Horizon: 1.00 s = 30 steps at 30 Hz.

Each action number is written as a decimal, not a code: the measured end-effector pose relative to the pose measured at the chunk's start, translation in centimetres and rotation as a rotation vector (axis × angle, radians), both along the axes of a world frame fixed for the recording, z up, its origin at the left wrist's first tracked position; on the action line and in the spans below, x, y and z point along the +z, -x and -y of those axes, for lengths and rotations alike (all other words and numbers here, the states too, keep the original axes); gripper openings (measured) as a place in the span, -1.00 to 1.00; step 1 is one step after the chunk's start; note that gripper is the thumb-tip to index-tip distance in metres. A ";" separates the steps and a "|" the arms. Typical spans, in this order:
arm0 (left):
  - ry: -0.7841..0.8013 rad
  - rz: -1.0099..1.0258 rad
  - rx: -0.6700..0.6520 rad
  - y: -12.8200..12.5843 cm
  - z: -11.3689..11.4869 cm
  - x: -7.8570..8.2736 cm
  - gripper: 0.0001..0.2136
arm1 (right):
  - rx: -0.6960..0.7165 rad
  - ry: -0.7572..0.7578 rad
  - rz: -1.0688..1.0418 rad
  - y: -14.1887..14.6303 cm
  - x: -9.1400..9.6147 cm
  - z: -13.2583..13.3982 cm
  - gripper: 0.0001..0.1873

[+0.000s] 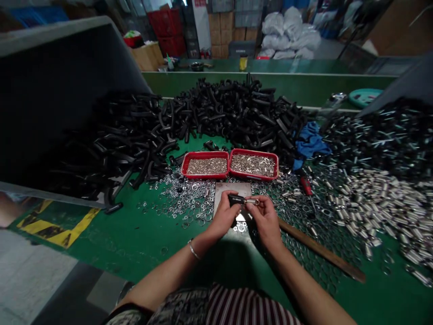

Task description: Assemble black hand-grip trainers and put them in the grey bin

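Just above a square metal plate (221, 188), my left hand (222, 216) is closed around a black plastic handle (236, 199) with pale lettering on it. My right hand (267, 221) pinches a silver, ridged piece that looks like a coil spring (251, 201), in line with the handle's right end. A ring seems to sit at the spring's outer end, partly covered by fingers. Several washers (241, 227) lie on the table under my hands. Beside my right forearm rests a wooden-handled tool (321, 248), its head hidden by my hand.
Two red trays (206, 176) of small metal pins stand beyond the plate. Black handles (216, 108) are heaped behind them. Loose rings (199, 203) cover the green table (135, 239). At right are a red screwdriver (306, 186), a blue cloth (311, 140) and piled silver springs (382, 207).
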<state>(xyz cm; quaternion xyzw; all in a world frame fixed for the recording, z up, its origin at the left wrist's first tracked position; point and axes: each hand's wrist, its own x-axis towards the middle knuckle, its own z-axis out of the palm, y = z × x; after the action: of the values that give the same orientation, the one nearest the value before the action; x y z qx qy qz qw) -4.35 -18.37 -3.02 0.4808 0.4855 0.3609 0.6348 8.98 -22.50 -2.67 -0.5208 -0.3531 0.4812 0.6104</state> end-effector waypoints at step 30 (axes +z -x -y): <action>-0.235 -0.027 0.073 2.3 -2.2 2.1 -0.69 | 0.131 -0.120 1.256 -10.3 0.4 -4.2 -0.84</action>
<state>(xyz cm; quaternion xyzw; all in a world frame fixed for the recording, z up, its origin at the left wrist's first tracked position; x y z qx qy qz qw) -6.60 -16.20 -0.95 0.5387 0.4655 0.4316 0.5539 19.29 -18.26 -2.28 -0.6462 -0.7013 0.0996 0.2841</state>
